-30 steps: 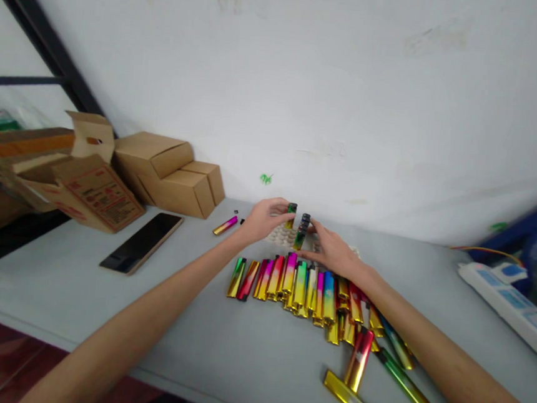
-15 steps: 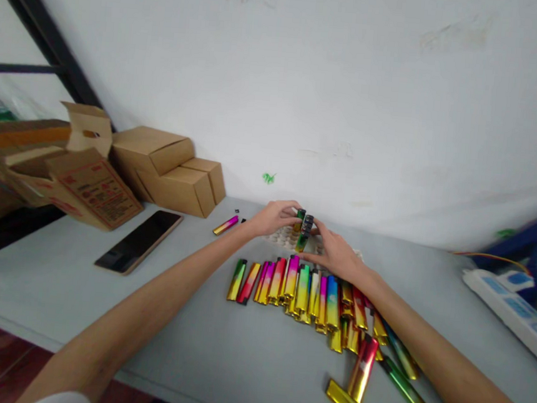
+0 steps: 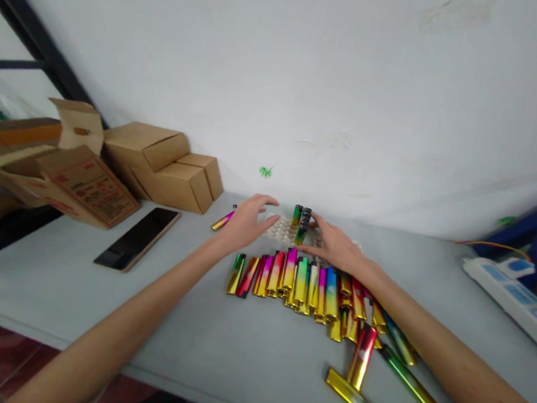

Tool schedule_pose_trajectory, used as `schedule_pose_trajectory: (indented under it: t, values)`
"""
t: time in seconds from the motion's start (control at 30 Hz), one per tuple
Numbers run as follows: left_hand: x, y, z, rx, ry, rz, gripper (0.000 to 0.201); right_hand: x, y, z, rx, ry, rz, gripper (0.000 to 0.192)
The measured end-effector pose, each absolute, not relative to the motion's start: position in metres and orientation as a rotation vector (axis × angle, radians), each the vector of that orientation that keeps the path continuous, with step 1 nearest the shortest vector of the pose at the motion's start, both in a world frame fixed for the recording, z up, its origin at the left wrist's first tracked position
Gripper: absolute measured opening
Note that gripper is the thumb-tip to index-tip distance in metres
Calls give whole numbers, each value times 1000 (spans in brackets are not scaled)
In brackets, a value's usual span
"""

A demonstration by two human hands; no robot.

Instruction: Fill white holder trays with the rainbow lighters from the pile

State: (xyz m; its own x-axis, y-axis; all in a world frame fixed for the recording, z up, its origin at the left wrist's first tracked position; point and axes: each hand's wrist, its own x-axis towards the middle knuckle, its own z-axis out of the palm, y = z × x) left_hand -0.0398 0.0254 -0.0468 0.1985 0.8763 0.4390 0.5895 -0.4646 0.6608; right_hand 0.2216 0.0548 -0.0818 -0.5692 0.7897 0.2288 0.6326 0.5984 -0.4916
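My left hand hovers left of the pale bumpy tray, with thumb and fingers apart and nothing between them. A short row of upright lighters with dark tops and green-to-gold bodies stands on that tray. Around the row's right side, my right hand steadies it, index finger at the back and thumb at the front. One more upright lighter stands just left of the row. Many shiny multicoloured lighters lie in a pile in front of the tray, partly under my right forearm.
A phone lies at the left, before an open carton and closed brown boxes. A single purple-and-gold lighter rests behind my left hand. At the right is a white power strip. The wall rises behind the table.
My left hand has let go of the standing lighters and moved left and toward me, its fingers opening. My right hand stays at the row. The view has shifted slightly.
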Motion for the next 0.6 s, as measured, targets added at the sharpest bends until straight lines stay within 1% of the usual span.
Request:
schedule_pose_trajectory:
  t: [0.03, 0.1, 0.2, 0.33, 0.47, 0.6]
  values:
    - [-46, 12, -43, 2169, 1476, 1093, 20, 222, 55, -82, -1134, -2402, 503, 91]
    - [-57, -13, -37, 2223, 1636, 959, 17, 221, 56, -82, -1142, -2406, 508, 93]
    - [-71, -44, -39, 2237, 1795, 751, 24, 221, 56, -81, -1162, -2426, 509, 93]
    - [-78, -69, -51, 2176, 1969, 584, 30, 220, 56, -81, -1143, -2435, 487, 86]
    - [-76, -79, -56, 2097, 2032, 368, 37, 221, 57, -83, -1111, -2427, 453, 84]
    - [-72, -78, -52, 2137, 1969, 220, 31, 222, 58, -86, -1118, -2428, 453, 86]
